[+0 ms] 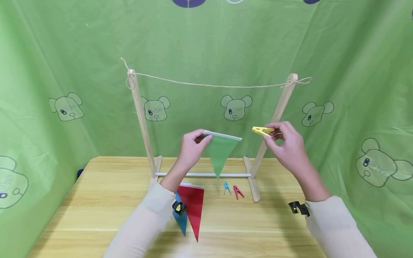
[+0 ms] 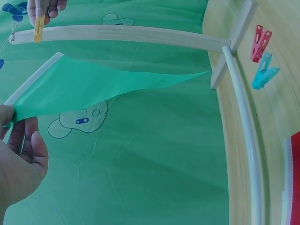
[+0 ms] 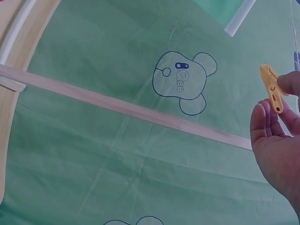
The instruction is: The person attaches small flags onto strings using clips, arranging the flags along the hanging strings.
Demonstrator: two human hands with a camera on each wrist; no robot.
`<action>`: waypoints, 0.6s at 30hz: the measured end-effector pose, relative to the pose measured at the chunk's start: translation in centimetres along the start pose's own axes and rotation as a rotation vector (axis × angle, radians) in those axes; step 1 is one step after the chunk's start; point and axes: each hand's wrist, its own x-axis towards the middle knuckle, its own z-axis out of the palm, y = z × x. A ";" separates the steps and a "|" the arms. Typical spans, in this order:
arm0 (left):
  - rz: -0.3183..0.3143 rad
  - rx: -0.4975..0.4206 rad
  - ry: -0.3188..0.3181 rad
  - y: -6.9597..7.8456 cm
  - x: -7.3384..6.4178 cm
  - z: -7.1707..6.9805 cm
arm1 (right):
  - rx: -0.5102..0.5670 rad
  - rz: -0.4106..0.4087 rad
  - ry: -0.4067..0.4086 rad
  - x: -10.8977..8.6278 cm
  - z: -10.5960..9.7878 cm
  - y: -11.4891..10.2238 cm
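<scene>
Twine (image 1: pixel 206 85) runs crosswise above and beyond the left fingers (image 1: pixel 194 134), pinching the green pennant's (image 1: pixel 221 150) top corner, and the right fingers (image 1: pixel 280 125), clamped on a yellow clothespin (image 1: pixel 258 129).

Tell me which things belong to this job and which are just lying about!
In the job:
green flag, in the left hand
yellow peg, in the right hand
string on the wooden stand, probably

Lying on the table, maybe for later:
red flag
blue flag
blue peg
red peg
</scene>
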 end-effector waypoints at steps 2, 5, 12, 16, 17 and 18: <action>-0.002 0.001 -0.002 0.2 0.2 0.1 | 0.001 -0.002 0.005 0.3 -0.2 -0.1; -0.003 -0.001 -0.001 0.3 0.4 0.3 | 0.006 -0.004 0.014 0.6 -0.5 -0.2; 0.000 -0.013 -0.002 0.6 1.0 0.6 | 0.008 -0.015 0.040 1.5 -1.2 -0.5; 0.001 -0.019 -0.001 0.8 1.4 0.9 | 0.008 -0.015 0.053 1.9 -1.6 -0.7; 0.001 -0.022 0.001 0.9 1.5 0.9 | 0.008 -0.017 0.059 2.0 -1.7 -0.7; 0.002 -0.026 0.002 1.0 1.6 1.0 | 0.010 -0.017 0.065 2.1 -1.8 -0.8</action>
